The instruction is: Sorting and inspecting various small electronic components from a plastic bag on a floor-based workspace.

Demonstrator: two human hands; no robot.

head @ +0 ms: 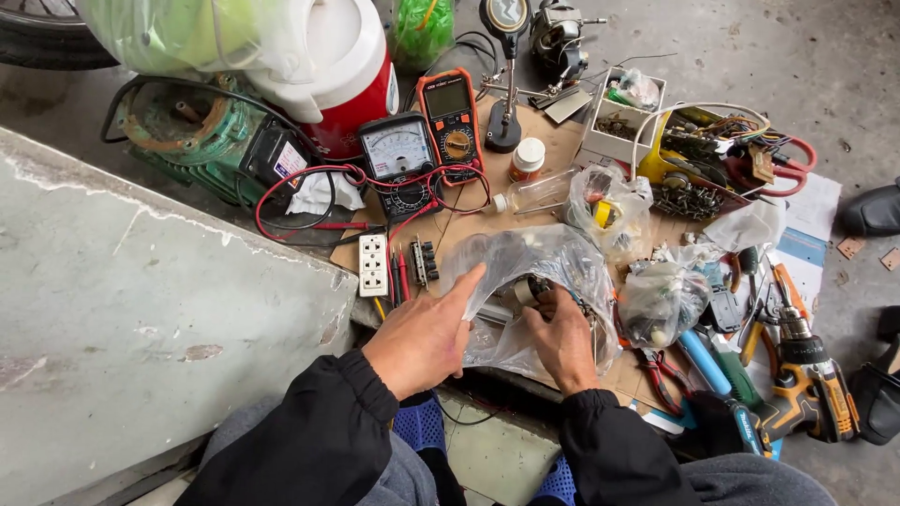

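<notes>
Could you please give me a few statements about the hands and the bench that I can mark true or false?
1. Both hands are at a clear plastic bag. True: the left hand holds its edge open, and the right hand reaches inside.
2. The cordless drill lies to the left of the hands. False: it lies at the right.
3. An orange digital multimeter stands beside a dark analogue meter. True.
4. The white socket strip is inside the bag. False: it lies on the cardboard, left of the bag.
</notes>
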